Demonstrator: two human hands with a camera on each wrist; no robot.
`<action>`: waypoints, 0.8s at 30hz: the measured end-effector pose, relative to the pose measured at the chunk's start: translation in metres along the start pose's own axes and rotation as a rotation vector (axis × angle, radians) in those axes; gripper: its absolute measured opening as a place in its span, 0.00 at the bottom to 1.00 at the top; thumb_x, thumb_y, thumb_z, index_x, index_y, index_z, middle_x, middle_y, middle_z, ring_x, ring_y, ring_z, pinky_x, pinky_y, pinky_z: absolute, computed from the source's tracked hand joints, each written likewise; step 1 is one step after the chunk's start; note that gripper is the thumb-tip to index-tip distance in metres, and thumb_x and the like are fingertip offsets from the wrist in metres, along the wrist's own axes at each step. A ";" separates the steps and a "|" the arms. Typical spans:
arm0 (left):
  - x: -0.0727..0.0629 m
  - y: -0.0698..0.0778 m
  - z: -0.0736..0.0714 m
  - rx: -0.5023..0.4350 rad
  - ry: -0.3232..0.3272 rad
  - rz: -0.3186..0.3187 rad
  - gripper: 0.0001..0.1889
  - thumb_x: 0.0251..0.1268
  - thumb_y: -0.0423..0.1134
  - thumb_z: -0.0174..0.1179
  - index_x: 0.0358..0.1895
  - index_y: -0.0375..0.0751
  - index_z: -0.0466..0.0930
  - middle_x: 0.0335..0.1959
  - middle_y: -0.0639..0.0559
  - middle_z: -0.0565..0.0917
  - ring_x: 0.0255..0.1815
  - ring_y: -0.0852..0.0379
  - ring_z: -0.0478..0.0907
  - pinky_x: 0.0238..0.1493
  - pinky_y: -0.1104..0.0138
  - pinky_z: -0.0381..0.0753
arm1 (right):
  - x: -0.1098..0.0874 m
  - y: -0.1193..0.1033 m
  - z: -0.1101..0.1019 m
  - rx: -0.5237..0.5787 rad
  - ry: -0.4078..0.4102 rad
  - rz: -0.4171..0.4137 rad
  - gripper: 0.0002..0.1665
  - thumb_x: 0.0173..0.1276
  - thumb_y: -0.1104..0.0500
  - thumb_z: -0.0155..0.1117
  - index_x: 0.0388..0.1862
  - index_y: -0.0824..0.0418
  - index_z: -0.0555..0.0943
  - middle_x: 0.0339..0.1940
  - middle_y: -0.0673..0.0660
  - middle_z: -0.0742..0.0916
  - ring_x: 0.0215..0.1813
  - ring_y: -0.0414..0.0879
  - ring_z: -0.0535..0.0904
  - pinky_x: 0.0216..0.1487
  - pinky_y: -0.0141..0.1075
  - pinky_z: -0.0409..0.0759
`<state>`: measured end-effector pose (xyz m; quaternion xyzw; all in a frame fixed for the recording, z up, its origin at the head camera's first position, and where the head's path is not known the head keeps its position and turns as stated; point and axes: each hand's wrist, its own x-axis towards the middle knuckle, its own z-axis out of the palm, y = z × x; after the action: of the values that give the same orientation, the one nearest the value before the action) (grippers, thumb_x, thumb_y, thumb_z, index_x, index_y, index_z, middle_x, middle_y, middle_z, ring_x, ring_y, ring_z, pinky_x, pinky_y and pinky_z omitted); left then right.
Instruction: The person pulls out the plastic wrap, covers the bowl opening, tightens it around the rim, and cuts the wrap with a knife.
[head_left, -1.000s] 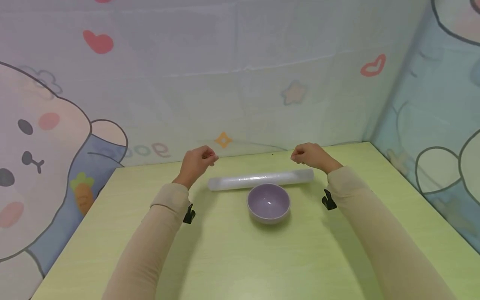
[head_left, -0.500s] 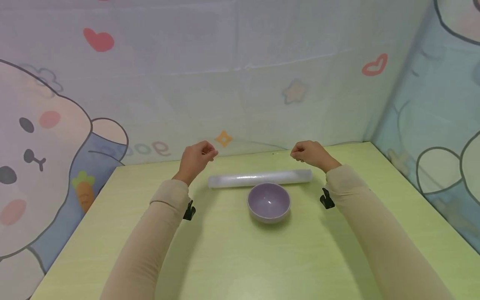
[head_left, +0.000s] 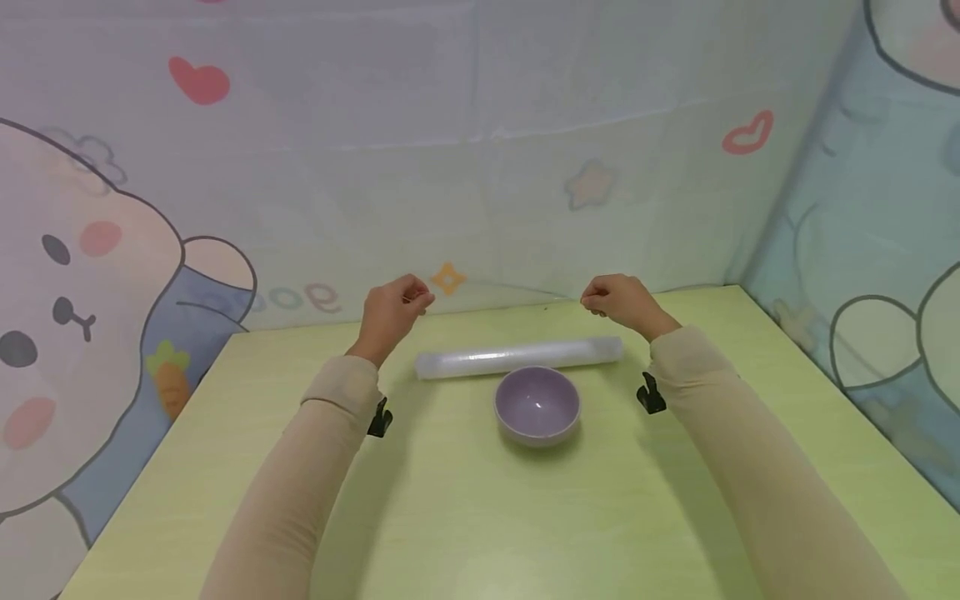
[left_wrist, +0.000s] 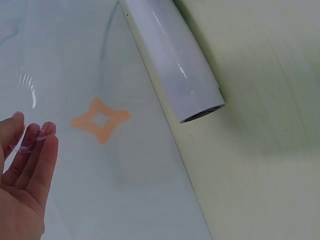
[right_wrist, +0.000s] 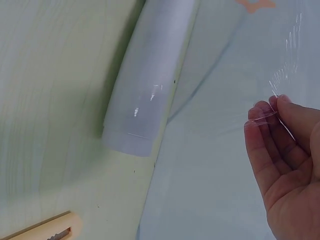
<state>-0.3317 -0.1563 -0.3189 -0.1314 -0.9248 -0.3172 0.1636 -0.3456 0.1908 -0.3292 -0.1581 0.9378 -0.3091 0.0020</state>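
Note:
A white roll of cling film (head_left: 517,357) lies across the back of the table, behind a purple bowl (head_left: 537,404). My left hand (head_left: 393,312) is raised beyond the roll's left end. Its thumb and fingertips hold the edge of a thin clear sheet of cling film (left_wrist: 27,146). Level with it on the right, my right hand (head_left: 622,304) pinches another part of the film edge between thumb and fingers. Glints in both wrist views show the sheet (right_wrist: 287,70) near the fingertips; most of it is too transparent to make out. The bowl's visible inside holds nothing.
A pale yellow handle with a toothed metal piece (right_wrist: 62,230) lies on the table in the right wrist view. A printed cloth (head_left: 525,192) hangs along the table's back edge. A black clip-like piece (head_left: 651,393) sits by the right cuff.
Both hands have risen slightly, still about as far apart as before. The roll has shifted very slightly; the bowl stays in place.

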 end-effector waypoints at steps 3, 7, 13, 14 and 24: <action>0.002 -0.001 -0.001 0.017 0.010 0.016 0.10 0.64 0.45 0.56 0.37 0.43 0.79 0.30 0.47 0.84 0.31 0.53 0.81 0.32 0.63 0.75 | 0.002 -0.001 -0.001 0.003 0.008 -0.003 0.10 0.70 0.57 0.52 0.40 0.62 0.78 0.26 0.54 0.79 0.29 0.47 0.71 0.35 0.37 0.69; 0.004 -0.001 -0.003 0.028 0.020 0.031 0.09 0.64 0.45 0.56 0.37 0.43 0.79 0.29 0.48 0.84 0.31 0.54 0.81 0.30 0.65 0.74 | 0.005 -0.003 -0.002 0.004 0.017 -0.007 0.10 0.70 0.58 0.52 0.39 0.62 0.78 0.26 0.54 0.79 0.28 0.47 0.70 0.35 0.38 0.69; 0.005 0.002 -0.011 0.037 0.012 0.039 0.10 0.64 0.45 0.56 0.38 0.42 0.79 0.29 0.46 0.84 0.31 0.53 0.81 0.30 0.64 0.74 | 0.007 -0.007 -0.004 0.006 0.018 0.000 0.10 0.70 0.58 0.52 0.40 0.63 0.78 0.27 0.54 0.79 0.29 0.47 0.71 0.35 0.38 0.68; 0.006 0.003 -0.012 0.038 0.010 0.038 0.10 0.64 0.45 0.56 0.38 0.41 0.79 0.29 0.45 0.84 0.31 0.52 0.81 0.31 0.64 0.75 | 0.007 -0.008 -0.004 0.009 0.018 0.002 0.10 0.71 0.58 0.51 0.41 0.63 0.78 0.27 0.54 0.79 0.29 0.47 0.71 0.35 0.38 0.68; 0.010 0.008 -0.019 0.035 -0.004 0.032 0.10 0.65 0.43 0.55 0.40 0.40 0.78 0.32 0.45 0.84 0.33 0.51 0.81 0.31 0.63 0.75 | 0.009 -0.013 -0.009 0.021 0.049 0.014 0.11 0.71 0.58 0.51 0.41 0.63 0.78 0.26 0.55 0.79 0.29 0.47 0.71 0.33 0.37 0.69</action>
<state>-0.3340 -0.1606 -0.2969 -0.1439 -0.9283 -0.2980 0.1693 -0.3508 0.1837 -0.3131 -0.1440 0.9353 -0.3228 -0.0170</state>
